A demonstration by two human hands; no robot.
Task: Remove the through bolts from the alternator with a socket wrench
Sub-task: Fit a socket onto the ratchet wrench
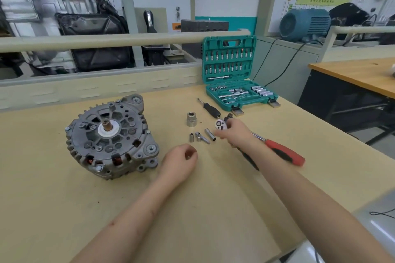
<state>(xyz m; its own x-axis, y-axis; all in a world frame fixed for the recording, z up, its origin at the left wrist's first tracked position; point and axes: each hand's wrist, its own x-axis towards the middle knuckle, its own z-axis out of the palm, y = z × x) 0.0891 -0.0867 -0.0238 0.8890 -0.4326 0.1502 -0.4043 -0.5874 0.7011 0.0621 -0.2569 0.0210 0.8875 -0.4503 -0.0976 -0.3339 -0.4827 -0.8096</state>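
The socket wrench [222, 124] is gripped near its head by the right hand [237, 132], fingers curled round it; its handle is hidden under the forearm. The left hand [179, 159] rests loosely curled on the table [213, 198], nothing seen held. The alternator [112, 136] sits well left of the grip, apart from both hands. It is judged heavy, rigid cast metal, unlikely to slide; it is best steadied by the housing rim. Bolt heads [151, 149] look small, so the socket fit matters. Loose sockets [191, 137] lie just left of the grip.

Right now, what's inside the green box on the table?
The open green box holds rows of bits in its raised lid and shiny sockets and bars in its tray. Anything beneath those pieces is hidden.
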